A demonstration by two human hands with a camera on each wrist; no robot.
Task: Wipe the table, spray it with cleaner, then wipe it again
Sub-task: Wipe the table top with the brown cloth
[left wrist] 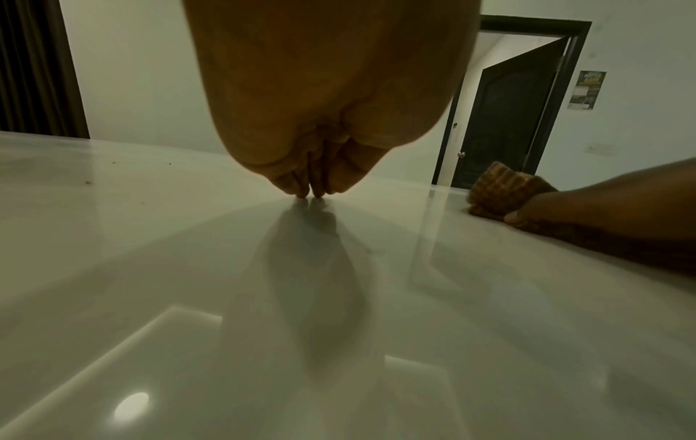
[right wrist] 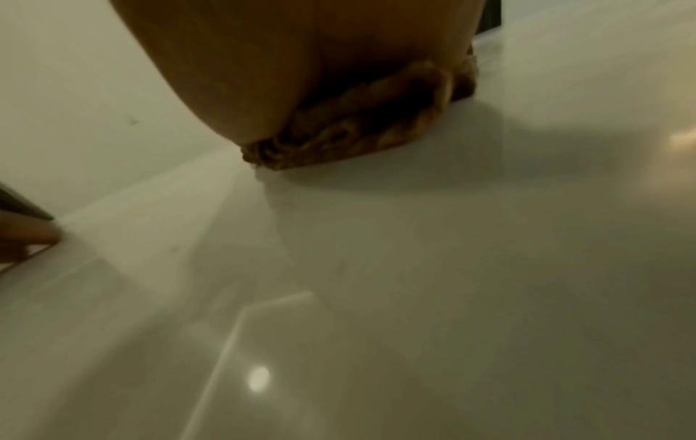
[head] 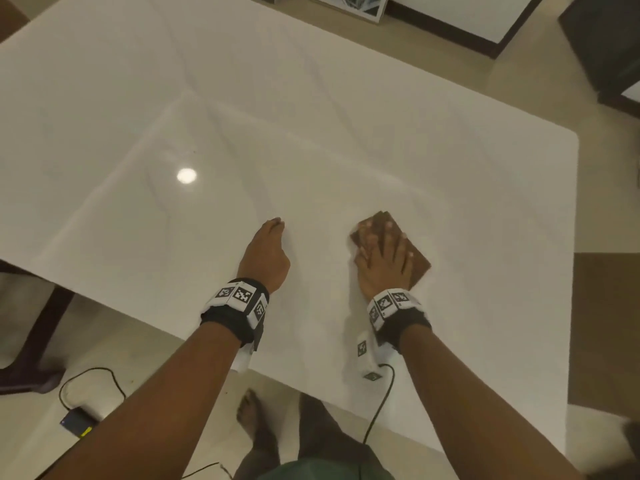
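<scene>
Right hand (head: 382, 261) flat, fingers spread on brown cloth (head: 419, 261); left hand (head: 265, 256) empty, curled fingertips (left wrist: 301, 195) touching table (head: 311, 133).

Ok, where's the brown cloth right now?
The brown cloth lies flat on the white table near its front right edge in the head view, under the right hand, right of the left hand.

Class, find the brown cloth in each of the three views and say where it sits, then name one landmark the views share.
Head: the cloth lies right of centre on the table, under the flat right hand.
Left wrist: the cloth shows at the right edge, middle height.
Right wrist: the cloth shows at top centre, under the palm.
Shared landmark: the round lamp reflection on the tabletop.
</scene>
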